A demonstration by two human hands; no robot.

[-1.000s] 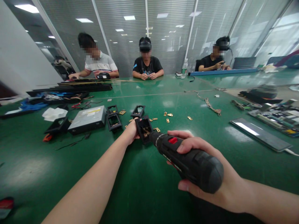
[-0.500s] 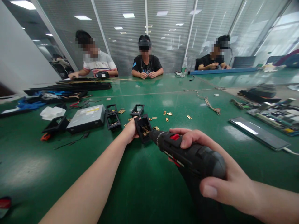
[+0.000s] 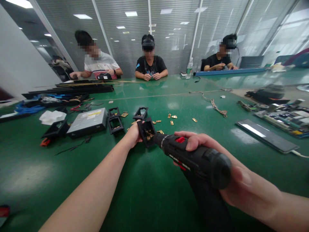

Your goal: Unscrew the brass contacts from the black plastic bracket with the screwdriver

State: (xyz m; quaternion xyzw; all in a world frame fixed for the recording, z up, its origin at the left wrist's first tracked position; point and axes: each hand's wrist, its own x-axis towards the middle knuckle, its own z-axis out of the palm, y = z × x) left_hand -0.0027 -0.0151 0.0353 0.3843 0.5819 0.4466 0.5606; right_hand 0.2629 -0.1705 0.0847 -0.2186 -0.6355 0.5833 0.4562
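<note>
My left hand [image 3: 134, 134] is closed on the left side of a black plastic housing [image 3: 144, 141], tilted so its open cavity faces me. Small brass parts [image 3: 150, 137] show inside it. My right hand [image 3: 224, 161] grips a black cordless drill [image 3: 190, 158] with a red switch on top. The drill's front end points left into the housing; where exactly its bit touches cannot be made out. Behind the housing lie several loose brass plates [image 3: 174, 116]. Another black housing [image 3: 140, 113] stands just beyond my left hand.
More black housings [image 3: 116, 125] sit beside a silver disc drive [image 3: 88, 120] on the left. A phone [image 3: 266, 135] with a cable and circuit boards [image 3: 287, 117] lie at right. Three people sit across the green table [image 3: 60, 180], near a water bottle [image 3: 189, 67].
My right thumb has moved from the drill's rear underside up beside its back end. The drill's rear has shifted slightly left, while my left hand and the housing stay nearly still.
</note>
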